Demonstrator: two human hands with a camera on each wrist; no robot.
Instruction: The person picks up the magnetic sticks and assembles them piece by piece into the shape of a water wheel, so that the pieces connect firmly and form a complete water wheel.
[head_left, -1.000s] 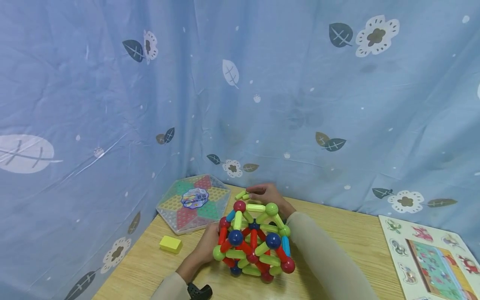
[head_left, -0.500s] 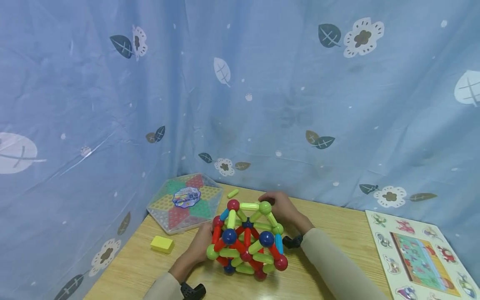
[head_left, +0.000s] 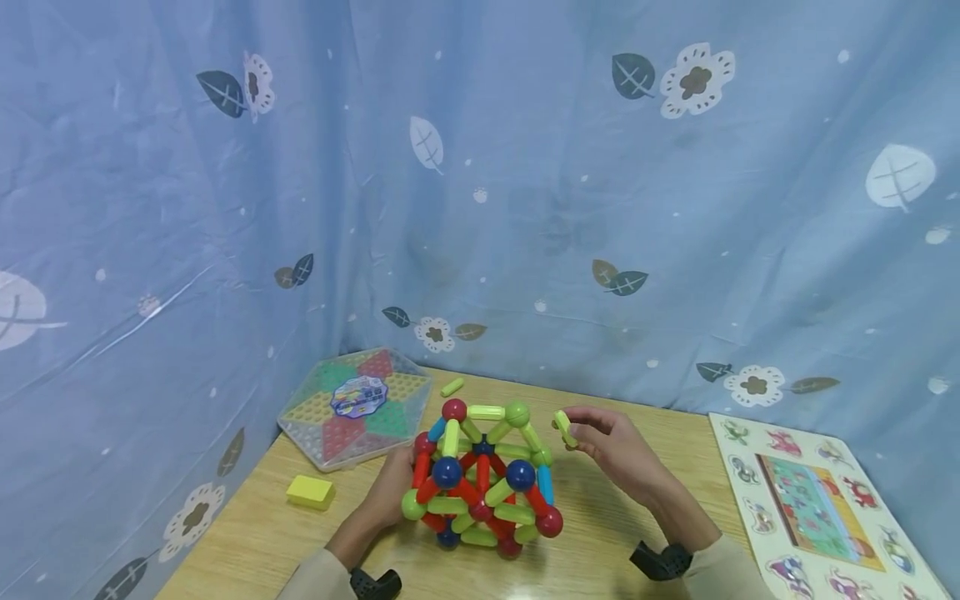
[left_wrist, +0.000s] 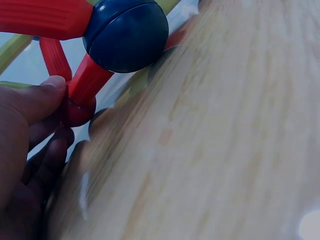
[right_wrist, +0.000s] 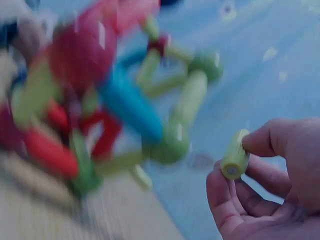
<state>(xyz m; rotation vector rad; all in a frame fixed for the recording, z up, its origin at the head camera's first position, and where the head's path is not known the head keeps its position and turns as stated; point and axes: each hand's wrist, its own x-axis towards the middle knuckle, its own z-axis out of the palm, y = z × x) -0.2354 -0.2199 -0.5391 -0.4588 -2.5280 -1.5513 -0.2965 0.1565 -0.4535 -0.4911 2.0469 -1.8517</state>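
Note:
A ball-and-rod structure (head_left: 482,477) of red, green and blue rods and balls stands on the wooden table (head_left: 600,533). My left hand (head_left: 390,493) holds its left side; in the left wrist view the fingers (left_wrist: 35,100) grip a red rod and a red ball (left_wrist: 80,111). My right hand (head_left: 609,446), just right of the structure's top, pinches a loose green rod (head_left: 564,428), seen blurred in the right wrist view as the green rod (right_wrist: 235,156) between thumb and fingers.
A hexagonal board-game box (head_left: 356,404) lies at the back left, with a yellow block (head_left: 310,491) in front of it. Another green rod (head_left: 452,387) lies near the curtain. A picture puzzle board (head_left: 813,508) lies at the right. Blue patterned curtains close in the back and left.
My right hand came from behind the structure to its right side and now holds a green rod in the air. One green rod stays on the table at the back. The left hand kept its hold.

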